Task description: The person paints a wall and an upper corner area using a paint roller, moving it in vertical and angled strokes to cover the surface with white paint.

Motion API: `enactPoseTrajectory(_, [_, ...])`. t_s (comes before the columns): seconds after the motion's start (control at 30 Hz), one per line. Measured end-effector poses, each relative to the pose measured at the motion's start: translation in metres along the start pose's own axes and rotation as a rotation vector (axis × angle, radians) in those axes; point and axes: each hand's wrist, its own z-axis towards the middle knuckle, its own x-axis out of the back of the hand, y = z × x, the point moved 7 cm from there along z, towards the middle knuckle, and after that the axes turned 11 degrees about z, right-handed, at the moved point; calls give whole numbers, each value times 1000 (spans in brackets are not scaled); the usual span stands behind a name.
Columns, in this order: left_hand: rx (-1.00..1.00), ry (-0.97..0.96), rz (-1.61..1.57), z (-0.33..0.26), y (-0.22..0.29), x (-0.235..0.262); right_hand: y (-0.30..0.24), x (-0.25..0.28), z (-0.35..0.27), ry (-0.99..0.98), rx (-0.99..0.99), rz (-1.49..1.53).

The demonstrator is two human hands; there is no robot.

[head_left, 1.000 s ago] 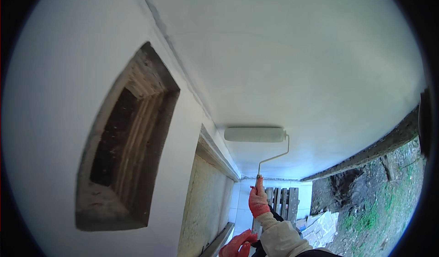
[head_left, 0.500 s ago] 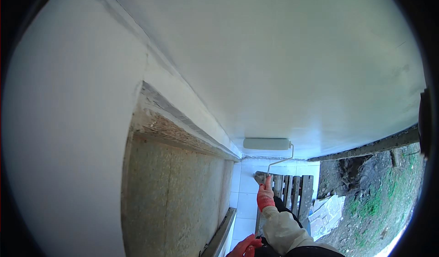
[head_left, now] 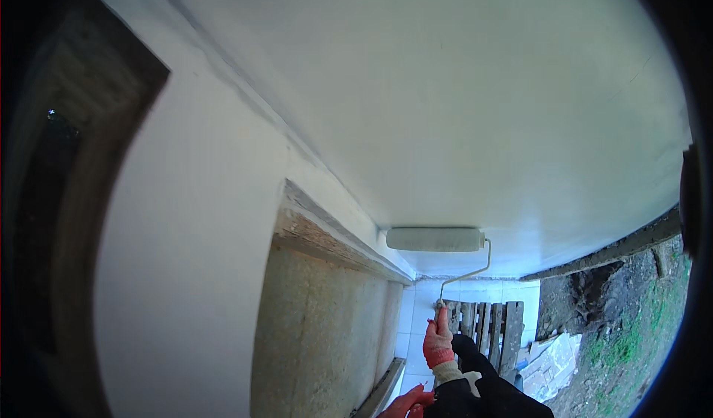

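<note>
My right hand [head_left: 439,342], in a red-coated work glove, is closed around the handle of a paint roller [head_left: 434,240]. The roller's wide, pale sleeve lies against the smooth white wall [head_left: 445,121], close to the inner corner on the left. Its bent wire frame [head_left: 466,273] runs from the sleeve's right end down to my hand. Low at the picture's bottom edge is my left hand [head_left: 407,403], also red-gloved. Its visible fingers are slightly bent and apart, with nothing seen in them; the rest is cut off.
Left of the corner is a recessed opening [head_left: 327,321] with a rough edge. A dark-framed opening [head_left: 67,173] lies at far left. Below stand a slatted wooden bench [head_left: 511,329] and white floor tiles [head_left: 416,318]. Beyond, right, are pale sheets [head_left: 553,366] on grassy soil [head_left: 624,336].
The roller now sits nearer the left corner and looks larger. My view has swung left, bringing the dark-framed opening in. My right hand still grips the handle.
</note>
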Motion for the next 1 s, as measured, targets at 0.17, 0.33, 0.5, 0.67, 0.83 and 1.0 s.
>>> enactPoseTrajectory(0.17, [1026, -213, -426, -26, -67, 2, -84, -10, -4, -37, 172, 147])
enactPoseTrajectory(0.33, [-183, 94, -170, -24, 52, 16, -213, -12, -2, -89, 404, 205])
enactPoseTrajectory(0.5, [-459, 186, 198, -10, 183, 44, -352, -13, -7, -72, 655, 248])
enactPoseTrajectory(0.67, [-640, 181, 40, -10, 316, 81, -499, -9, -21, -63, 610, 357])
enactPoseTrajectory(0.83, [-825, 251, 168, -14, 423, 123, -664, 7, -38, 17, 791, 339])
enactPoseTrajectory(1.0, [-885, 324, 210, -22, 507, 160, -829, 24, -56, -40, 830, 307])
